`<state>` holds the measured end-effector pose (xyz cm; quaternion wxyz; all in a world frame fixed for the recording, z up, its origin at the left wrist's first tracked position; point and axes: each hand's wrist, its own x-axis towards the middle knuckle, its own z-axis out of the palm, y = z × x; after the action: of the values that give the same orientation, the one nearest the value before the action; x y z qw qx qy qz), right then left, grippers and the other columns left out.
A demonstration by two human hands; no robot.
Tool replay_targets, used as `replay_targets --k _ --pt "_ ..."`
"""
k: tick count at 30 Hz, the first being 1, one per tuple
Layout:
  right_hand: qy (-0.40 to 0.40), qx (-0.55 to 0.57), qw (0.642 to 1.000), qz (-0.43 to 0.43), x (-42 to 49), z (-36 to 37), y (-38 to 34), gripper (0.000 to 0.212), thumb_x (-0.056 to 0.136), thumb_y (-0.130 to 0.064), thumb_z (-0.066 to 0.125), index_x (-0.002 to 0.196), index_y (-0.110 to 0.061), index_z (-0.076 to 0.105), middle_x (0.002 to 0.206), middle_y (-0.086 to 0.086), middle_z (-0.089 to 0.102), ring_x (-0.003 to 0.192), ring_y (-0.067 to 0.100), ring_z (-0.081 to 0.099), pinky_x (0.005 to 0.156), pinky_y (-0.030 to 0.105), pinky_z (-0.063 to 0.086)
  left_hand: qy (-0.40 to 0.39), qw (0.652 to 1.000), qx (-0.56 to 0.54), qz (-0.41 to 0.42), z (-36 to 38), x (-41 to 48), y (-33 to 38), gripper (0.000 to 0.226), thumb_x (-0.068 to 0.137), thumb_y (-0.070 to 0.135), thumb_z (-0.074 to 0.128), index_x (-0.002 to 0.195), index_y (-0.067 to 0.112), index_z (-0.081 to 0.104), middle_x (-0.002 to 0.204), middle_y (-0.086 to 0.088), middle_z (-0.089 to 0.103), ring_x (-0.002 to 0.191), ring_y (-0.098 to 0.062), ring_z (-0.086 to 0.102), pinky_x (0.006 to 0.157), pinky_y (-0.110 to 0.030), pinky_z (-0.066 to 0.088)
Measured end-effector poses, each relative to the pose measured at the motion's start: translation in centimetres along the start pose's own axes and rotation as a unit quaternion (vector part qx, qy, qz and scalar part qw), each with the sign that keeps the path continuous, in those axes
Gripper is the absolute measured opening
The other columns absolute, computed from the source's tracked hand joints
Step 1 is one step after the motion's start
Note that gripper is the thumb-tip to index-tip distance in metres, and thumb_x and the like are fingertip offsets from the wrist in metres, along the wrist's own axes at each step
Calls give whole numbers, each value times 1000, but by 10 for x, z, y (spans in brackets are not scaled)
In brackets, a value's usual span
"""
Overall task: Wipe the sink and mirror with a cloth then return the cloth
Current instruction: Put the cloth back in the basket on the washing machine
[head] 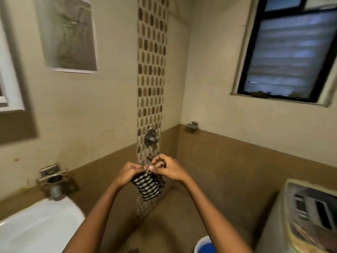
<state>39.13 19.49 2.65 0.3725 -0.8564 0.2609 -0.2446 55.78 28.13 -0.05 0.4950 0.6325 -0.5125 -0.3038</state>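
We pinch the striped cloth's point(147, 187) top edge with both hands' fingers point(135, 168); left hand point(127, 173), right hand point(168, 168); open air below, sink point(36, 221) well left.

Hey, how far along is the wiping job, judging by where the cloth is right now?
Whether wiping is done can't be told: the sink is only partly in view and the mirror isn't clearly shown. In hand: the left hand and right hand both pinch the striped cloth by its top edge near the wall tap. Left: at least returning the cloth.
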Motion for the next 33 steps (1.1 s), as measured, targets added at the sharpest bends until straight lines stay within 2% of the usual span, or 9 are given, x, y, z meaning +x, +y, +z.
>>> replay_targets --k 2,6,8,11,16,20,23,29,33 --pt "43 5 999 23 -12 -44 33 18 78 -27 75 83 -29 57 67 -8 61 61 -1 52 66 26 44 -1 999 -17 35 50 23 20 29 80 16 64 53 7 57 41 3 46 44 -6 38 47 -25 24" --pt "67 9 995 77 -48 -120 78 31 76 -24 77 103 -15 65 96 6 70 87 14 62 82 34 50 -38 990 -88 101 142 62 64 25 80 19 63 62 3 68 61 -3 66 64 -10 56 59 -23 39" --pt "101 47 989 96 -70 -156 95 24 79 -23 75 100 -17 67 98 3 69 90 11 62 85 30 50 -74 986 -93 119 187 79 84 26 80 26 61 74 4 74 77 -8 75 75 -11 63 70 -27 47" --pt "160 67 977 125 -110 -213 117 10 79 -25 75 81 -26 65 82 -7 68 73 -2 61 68 15 48 -107 975 -156 119 259 94 111 25 85 28 56 83 11 75 87 -12 74 84 -19 65 78 -34 51" --pt "249 59 953 164 -178 -290 154 22 77 -21 76 96 -18 65 97 3 69 89 14 64 83 29 50 -120 953 -263 94 377 99 151 24 94 9 45 88 1 67 79 -9 68 73 -20 60 67 -30 50" --pt "315 46 922 221 -242 -341 182 39 73 -21 80 106 -12 63 111 10 69 101 21 65 93 36 51 -200 931 -302 45 464 97 167 25 94 7 43 101 -7 63 84 -9 67 70 -16 64 70 -30 52" --pt "368 -38 889 268 -288 -375 196 37 72 -25 80 103 -11 65 101 4 71 91 14 65 79 27 50 -284 902 -323 35 521 90 175 19 90 -1 47 104 5 59 84 0 71 72 -8 67 65 -16 54" --pt "449 -156 813 337 -363 -435 225 20 74 -21 79 85 -18 62 85 1 66 80 14 60 69 22 40 -409 875 -251 60 623 80 193 68 75 -22 57 130 10 33 105 -11 51 85 -16 56 55 -20 56" --pt "503 -147 765 375 -391 -455 268 23 74 -19 79 91 -10 65 89 2 65 86 17 60 75 24 44 -432 874 -199 99 676 87 194 54 73 -17 64 112 17 48 119 -11 45 91 -20 58 57 -26 57"
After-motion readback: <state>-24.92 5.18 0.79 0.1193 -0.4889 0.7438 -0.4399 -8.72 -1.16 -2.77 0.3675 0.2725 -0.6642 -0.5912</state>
